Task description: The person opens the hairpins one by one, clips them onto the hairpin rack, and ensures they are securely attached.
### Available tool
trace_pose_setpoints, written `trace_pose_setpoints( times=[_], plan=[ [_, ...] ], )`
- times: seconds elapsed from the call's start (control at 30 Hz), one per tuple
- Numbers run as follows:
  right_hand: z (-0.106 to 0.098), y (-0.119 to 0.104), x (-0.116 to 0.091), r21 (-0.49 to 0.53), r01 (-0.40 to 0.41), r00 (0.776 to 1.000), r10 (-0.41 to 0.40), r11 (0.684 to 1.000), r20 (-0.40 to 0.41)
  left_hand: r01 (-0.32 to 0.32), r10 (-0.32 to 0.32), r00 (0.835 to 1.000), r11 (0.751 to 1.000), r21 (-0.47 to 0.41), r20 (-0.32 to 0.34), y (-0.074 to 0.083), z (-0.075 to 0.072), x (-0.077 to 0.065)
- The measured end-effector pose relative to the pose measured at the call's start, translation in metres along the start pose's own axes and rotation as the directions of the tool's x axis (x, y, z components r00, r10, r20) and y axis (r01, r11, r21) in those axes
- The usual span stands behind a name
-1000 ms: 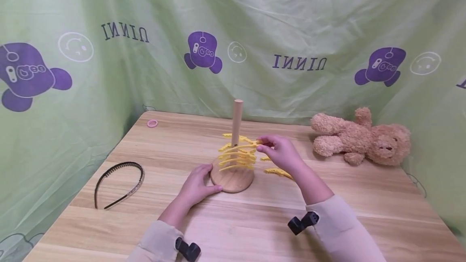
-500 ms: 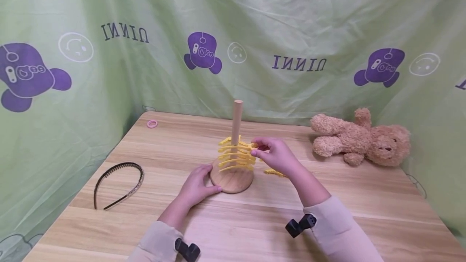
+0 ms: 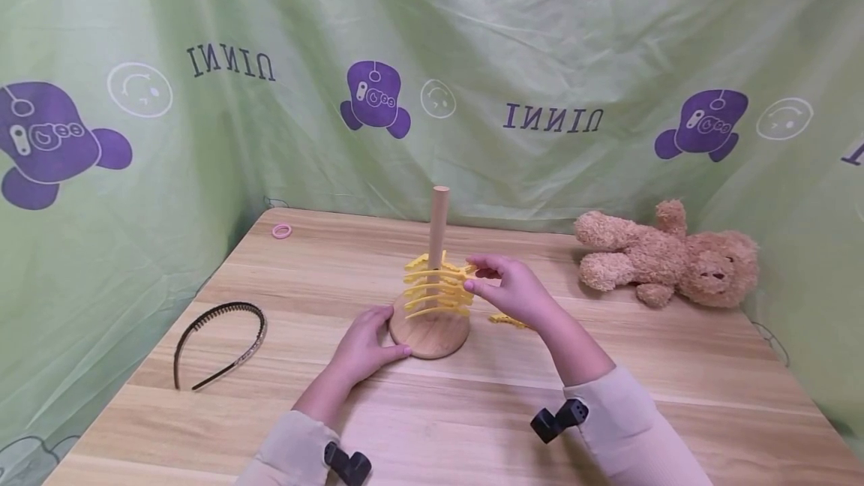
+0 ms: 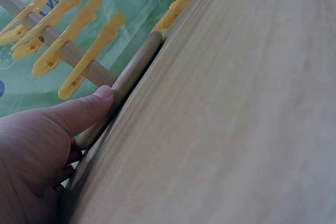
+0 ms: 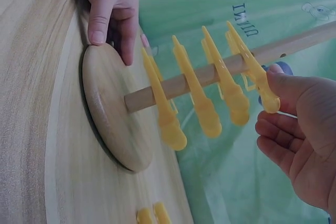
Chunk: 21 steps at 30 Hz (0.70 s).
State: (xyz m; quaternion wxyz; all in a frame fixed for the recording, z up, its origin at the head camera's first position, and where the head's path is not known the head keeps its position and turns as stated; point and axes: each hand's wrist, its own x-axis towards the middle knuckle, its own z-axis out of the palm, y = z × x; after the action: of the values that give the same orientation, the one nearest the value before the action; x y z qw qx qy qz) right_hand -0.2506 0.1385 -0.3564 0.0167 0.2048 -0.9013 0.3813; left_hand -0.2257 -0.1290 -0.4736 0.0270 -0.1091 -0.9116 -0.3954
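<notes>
A wooden stand with a round base and an upright pole stands mid-table. Several yellow hair clips sit one above another along the pole, their long arms passing on either side of it. My right hand pinches the top hair clip by its rounded end, thumb on the near side. At the base's left rim, my left hand holds the stand, its thumb pressed on the edge. More yellow hair clips lie on the table beyond the right forearm, partly hidden by it.
A black headband lies at the left of the table. Pink hair ties are near the back left corner. A brown teddy bear lies on its back at the far right, against the green curtain.
Over the second, my right hand has moved left and slightly down, bringing the top hair clip onto the pole. Little differs in the last half second. My left hand has stayed on the base.
</notes>
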Motion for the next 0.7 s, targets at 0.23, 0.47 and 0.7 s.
trace_pose_setpoints(
  times=[0.23, 0.47, 0.7],
  plan=[
    [-0.006, 0.008, -0.008, 0.035, -0.034, 0.999, 0.035, 0.999, -0.025, -0.005, 0.005, 1.0, 1.0, 0.0, 0.0, 0.0, 0.0, 0.0],
    [-0.016, 0.029, -0.022, 0.015, -0.027, 0.995, 0.029, 1.0, -0.092, -0.002, 0.002, 1.0, 1.0, -0.004, 0.002, 0.0, 0.0, 0.0],
    [-0.022, 0.057, -0.043, 0.007, -0.045, 0.992, 0.046, 0.999, -0.116, 0.009, -0.008, 1.0, 1.0, -0.007, 0.006, 0.0, 0.0, 0.0]
  ],
)
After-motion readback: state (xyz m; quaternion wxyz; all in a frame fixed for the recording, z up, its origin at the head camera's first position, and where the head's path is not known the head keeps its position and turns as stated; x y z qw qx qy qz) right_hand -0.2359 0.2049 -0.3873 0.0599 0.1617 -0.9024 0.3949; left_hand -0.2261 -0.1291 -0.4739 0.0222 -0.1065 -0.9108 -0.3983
